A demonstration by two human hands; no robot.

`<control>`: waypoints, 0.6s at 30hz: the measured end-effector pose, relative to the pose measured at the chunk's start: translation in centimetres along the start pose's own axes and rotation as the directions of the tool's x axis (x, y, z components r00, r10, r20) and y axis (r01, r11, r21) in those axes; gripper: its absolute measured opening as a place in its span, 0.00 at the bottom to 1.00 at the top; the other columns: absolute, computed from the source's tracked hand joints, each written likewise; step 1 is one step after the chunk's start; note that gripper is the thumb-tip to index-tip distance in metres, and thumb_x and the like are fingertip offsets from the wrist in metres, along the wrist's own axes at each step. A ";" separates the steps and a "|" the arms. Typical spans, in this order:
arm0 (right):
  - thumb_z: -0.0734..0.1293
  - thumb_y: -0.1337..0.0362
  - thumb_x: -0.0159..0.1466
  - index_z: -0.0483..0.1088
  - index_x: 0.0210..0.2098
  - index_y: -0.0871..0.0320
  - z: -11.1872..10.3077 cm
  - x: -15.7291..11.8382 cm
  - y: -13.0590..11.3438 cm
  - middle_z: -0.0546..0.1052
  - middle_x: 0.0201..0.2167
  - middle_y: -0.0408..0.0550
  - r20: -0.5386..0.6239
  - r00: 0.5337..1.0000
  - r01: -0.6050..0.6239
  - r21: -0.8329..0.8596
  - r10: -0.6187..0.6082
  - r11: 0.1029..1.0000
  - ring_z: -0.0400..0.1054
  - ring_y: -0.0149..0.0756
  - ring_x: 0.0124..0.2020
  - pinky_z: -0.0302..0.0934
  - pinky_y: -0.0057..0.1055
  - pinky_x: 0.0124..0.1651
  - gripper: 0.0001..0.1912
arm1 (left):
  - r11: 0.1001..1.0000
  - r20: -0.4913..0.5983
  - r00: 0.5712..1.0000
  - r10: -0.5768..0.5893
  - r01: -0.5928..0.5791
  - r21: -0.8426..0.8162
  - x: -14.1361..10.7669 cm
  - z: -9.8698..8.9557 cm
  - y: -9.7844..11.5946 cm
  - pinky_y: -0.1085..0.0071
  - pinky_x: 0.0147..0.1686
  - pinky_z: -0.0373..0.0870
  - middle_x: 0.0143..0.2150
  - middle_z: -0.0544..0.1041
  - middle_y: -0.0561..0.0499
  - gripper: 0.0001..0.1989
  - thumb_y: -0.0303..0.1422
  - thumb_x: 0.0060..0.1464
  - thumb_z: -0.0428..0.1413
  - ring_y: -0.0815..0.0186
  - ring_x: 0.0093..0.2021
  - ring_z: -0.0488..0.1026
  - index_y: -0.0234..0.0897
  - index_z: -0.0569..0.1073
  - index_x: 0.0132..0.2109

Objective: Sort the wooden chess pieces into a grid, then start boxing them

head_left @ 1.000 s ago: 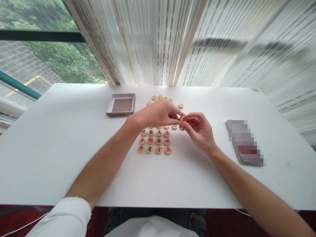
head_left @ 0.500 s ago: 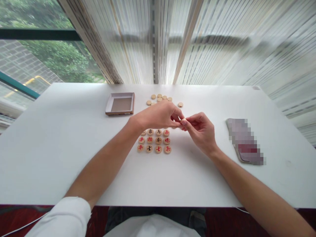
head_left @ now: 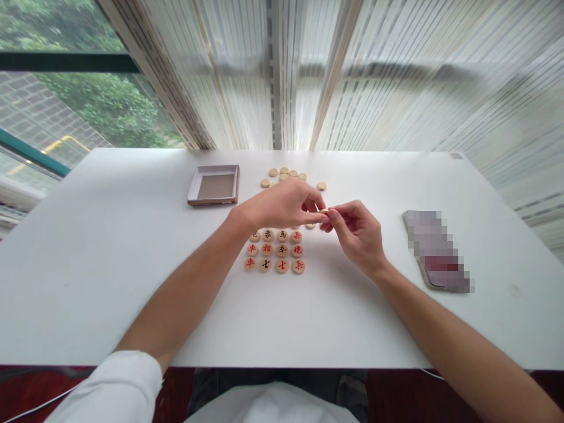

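Disc (head_left: 324, 210) sits between the left hand (head_left: 288, 202) and the right hand (head_left: 358, 232), its edges pinched by both sets of fingertips, with barely a gap left. The left forearm (head_left: 189, 279) slants across the worktop (head_left: 343, 317), wrist bent, near lettered discs (head_left: 282, 251); the right forearm (head_left: 440, 320) angles inward, its other fingers curled.

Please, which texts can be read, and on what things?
"象": black-marked piece
"馬": black-marked piece
"兵": two red-marked pieces
"車": two red-marked pieces
"相": red-marked piece
"卒": black-marked piece
"炮": red-marked piece
"士": black-marked piece, red-marked piece
Unreadable: pinched piece; partly hidden pieces; pixelated phone.
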State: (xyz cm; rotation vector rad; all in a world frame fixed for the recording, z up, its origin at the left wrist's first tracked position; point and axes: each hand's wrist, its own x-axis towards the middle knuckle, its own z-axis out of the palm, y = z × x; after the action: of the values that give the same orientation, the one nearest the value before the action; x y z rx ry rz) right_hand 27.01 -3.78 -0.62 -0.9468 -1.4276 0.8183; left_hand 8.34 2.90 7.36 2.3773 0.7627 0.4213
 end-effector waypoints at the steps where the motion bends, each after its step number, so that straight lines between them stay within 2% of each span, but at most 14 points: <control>1: 0.68 0.61 0.68 0.71 0.40 0.56 0.0 0.0 0.0 0.79 0.30 0.44 0.006 1.000 0.004 -0.001 -0.004 1.000 0.76 0.34 0.29 0.73 0.33 0.34 0.05 | 1.000 -0.001 1.000 0.001 -0.001 -0.005 0.0 0.0 -0.1 0.75 0.26 0.62 0.28 0.81 0.52 0.11 0.39 0.58 0.59 0.69 0.28 0.75 0.36 0.82 0.39; 6: 0.63 0.63 0.71 0.70 0.48 0.54 0.0 -0.2 0.3 0.78 0.36 0.45 0.051 0.996 0.070 -0.013 -0.070 0.997 0.77 0.35 0.34 0.74 0.38 0.39 0.07 | 0.997 0.006 1.000 0.017 -0.017 -0.076 0.0 -0.3 -0.1 0.76 0.26 0.64 0.29 0.81 0.51 0.11 0.38 0.59 0.58 0.69 0.28 0.75 0.35 0.81 0.39; 10: 0.69 0.67 0.65 0.68 0.52 0.53 -0.1 -0.3 0.6 0.77 0.42 0.47 0.076 0.987 0.147 -0.105 -0.139 0.984 0.77 0.38 0.38 0.74 0.40 0.44 0.16 | 0.994 0.000 1.000 0.030 -0.029 -0.108 0.0 -0.3 -0.1 0.75 0.26 0.66 0.30 0.82 0.49 0.13 0.39 0.60 0.57 0.68 0.29 0.76 0.33 0.81 0.40; 13: 0.72 0.68 0.62 0.68 0.52 0.52 0.0 -0.4 0.7 0.76 0.42 0.46 0.053 0.984 0.176 -0.192 -0.169 0.966 0.76 0.37 0.38 0.74 0.39 0.43 0.20 | 0.995 -0.008 0.999 0.035 -0.036 -0.096 0.1 -0.3 -0.2 0.75 0.27 0.66 0.31 0.82 0.49 0.12 0.38 0.61 0.57 0.68 0.30 0.76 0.34 0.81 0.41; 18: 0.72 0.67 0.62 0.69 0.50 0.52 0.1 -0.4 0.7 0.77 0.40 0.45 0.027 0.979 0.201 -0.261 -0.200 0.944 0.75 0.36 0.36 0.75 0.37 0.41 0.18 | 0.992 0.037 0.999 0.016 -0.011 -0.123 0.0 -0.4 -0.1 0.76 0.27 0.66 0.32 0.82 0.50 0.12 0.37 0.62 0.56 0.69 0.30 0.76 0.34 0.80 0.43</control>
State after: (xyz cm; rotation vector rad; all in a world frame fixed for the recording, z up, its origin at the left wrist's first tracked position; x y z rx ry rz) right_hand 27.01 -3.83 -1.36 -0.9788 -1.6301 0.4852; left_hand 8.12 3.14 7.61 2.2706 0.6838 0.4156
